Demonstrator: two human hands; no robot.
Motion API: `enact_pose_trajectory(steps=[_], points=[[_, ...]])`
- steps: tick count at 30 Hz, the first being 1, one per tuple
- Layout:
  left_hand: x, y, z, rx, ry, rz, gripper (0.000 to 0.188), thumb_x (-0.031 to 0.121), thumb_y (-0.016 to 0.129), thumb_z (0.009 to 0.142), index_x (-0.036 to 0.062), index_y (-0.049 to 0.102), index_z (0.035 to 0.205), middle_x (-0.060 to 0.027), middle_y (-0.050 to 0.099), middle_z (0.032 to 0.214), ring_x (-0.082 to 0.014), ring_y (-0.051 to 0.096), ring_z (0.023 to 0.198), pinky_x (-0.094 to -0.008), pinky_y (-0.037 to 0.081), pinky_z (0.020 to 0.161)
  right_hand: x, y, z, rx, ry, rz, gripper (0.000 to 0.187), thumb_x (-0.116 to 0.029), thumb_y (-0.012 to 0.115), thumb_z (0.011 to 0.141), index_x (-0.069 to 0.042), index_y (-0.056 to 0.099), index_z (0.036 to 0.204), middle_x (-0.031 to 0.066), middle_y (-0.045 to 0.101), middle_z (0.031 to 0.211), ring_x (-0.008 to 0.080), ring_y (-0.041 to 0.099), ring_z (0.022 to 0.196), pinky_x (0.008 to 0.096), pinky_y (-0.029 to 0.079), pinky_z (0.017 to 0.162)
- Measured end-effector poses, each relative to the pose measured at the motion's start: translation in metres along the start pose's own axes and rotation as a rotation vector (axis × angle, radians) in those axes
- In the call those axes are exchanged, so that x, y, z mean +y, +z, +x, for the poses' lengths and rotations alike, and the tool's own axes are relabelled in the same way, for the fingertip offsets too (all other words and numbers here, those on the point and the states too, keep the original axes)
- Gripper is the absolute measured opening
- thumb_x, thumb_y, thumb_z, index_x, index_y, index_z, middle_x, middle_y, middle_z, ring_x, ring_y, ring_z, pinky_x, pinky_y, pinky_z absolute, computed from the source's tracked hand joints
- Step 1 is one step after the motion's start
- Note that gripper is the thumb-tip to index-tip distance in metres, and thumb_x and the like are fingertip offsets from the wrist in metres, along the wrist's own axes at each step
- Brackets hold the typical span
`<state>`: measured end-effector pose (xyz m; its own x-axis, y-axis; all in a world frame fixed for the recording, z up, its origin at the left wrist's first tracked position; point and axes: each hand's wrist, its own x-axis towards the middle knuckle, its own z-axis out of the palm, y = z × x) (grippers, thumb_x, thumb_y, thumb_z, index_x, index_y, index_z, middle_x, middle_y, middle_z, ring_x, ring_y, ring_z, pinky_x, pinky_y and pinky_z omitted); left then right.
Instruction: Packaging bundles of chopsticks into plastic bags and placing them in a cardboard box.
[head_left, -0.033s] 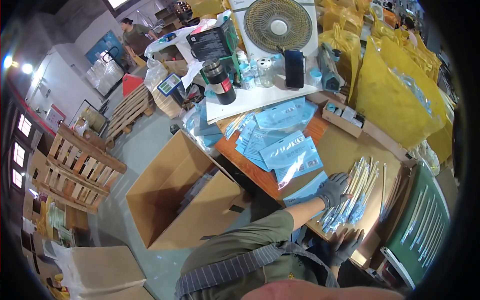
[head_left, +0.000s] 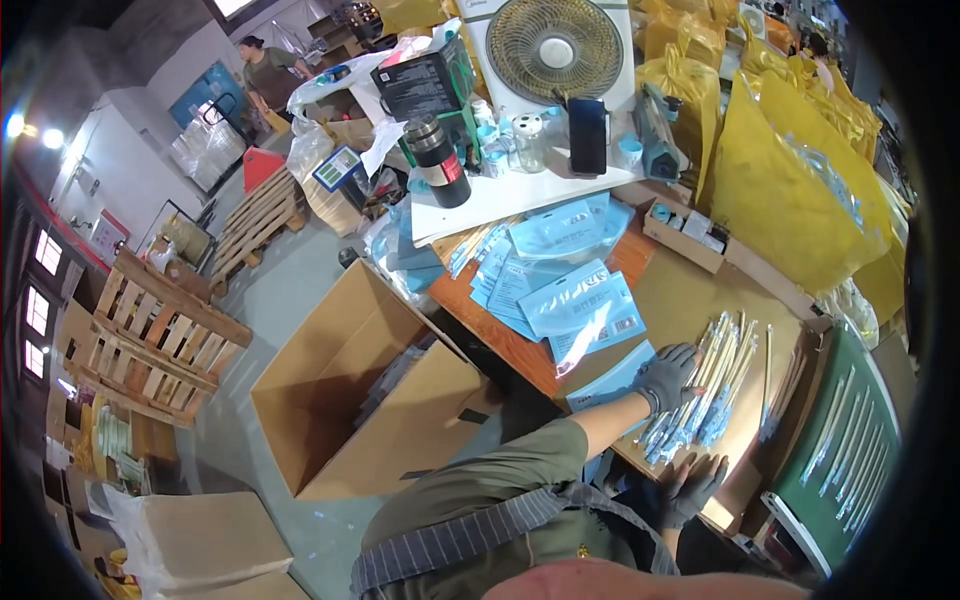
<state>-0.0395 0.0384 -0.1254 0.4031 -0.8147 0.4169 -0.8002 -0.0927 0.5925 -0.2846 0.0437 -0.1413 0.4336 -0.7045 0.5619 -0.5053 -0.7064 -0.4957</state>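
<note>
flanking wrapped sticks (head_left: pixel 712 392) on brown board (head_left: pixel 690 268), probably to keep them gathered
resting left hand (head_left: pixel 668 380) against one side, with fingers extended, cannot tell if pinching; holding right hand (head_left: pixel 693 492) by the near ends, with fingers spread

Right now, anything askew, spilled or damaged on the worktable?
No spill or damage that I can make out. Two untidy bits: the blue pouches overlap at mismatched angles on the reddish-brown tabletop, and one pale stick lies apart, right of the pile of blue-ended sticks at the left hand.
</note>
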Motion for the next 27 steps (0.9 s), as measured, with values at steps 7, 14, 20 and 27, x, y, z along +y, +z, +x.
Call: enact_pose_trajectory(steps=[7, 14, 20, 27], points=[[-0.003, 0.001, 0.0, -0.013, -0.008, -0.024, 0.066, 0.045, 0.062, 0.08, -0.0023, 0.046, 0.124, -0.0237, 0.047, 0.127, -0.0381, 0.042, 0.122, -0.0451, 0.03, 0.107, -0.012, -0.002, 0.007, -0.091, -0.08, -0.106, 0.062, -0.037, 0.051, 0.092, 0.005, 0.036, 0.135, 0.0321, 0.034, 0.139, 0.0467, 0.035, 0.128, 0.049, 0.03, 0.107], [-0.003, 0.001, 0.0, 0.031, 0.027, -0.008, 0.066, 0.041, 0.064, 0.079, -0.005, 0.047, 0.123, -0.0238, 0.048, 0.127, -0.0361, 0.042, 0.123, -0.0442, 0.029, 0.108, -0.009, -0.001, 0.005, -0.103, -0.055, -0.11, 0.063, -0.041, 0.048, 0.092, 0.006, 0.038, 0.133, 0.0319, 0.036, 0.137, 0.0467, 0.036, 0.128, 0.0503, 0.029, 0.107], [-0.002, 0.003, 0.0, 0.03, -0.005, -0.029, 0.065, 0.041, 0.064, 0.078, -0.0054, 0.048, 0.121, -0.0241, 0.049, 0.125, -0.0367, 0.042, 0.122, -0.0434, 0.03, 0.107, -0.012, -0.003, 0.007, -0.123, -0.07, -0.131, 0.065, -0.044, 0.047, 0.092, 0.006, 0.038, 0.134, 0.0314, 0.037, 0.137, 0.0462, 0.036, 0.128, 0.05, 0.028, 0.107], [-0.005, 0.003, 0.0, 0.04, 0.001, -0.046, 0.068, 0.042, 0.064, 0.078, -0.0064, 0.048, 0.122, -0.0239, 0.049, 0.125, -0.0373, 0.043, 0.121, -0.0435, 0.031, 0.106, -0.012, -0.001, 0.007, -0.131, -0.084, -0.136, 0.065, -0.04, 0.055, 0.089, 0.002, 0.036, 0.136, 0.0284, 0.035, 0.138, 0.0458, 0.038, 0.126, 0.0511, 0.032, 0.104]])
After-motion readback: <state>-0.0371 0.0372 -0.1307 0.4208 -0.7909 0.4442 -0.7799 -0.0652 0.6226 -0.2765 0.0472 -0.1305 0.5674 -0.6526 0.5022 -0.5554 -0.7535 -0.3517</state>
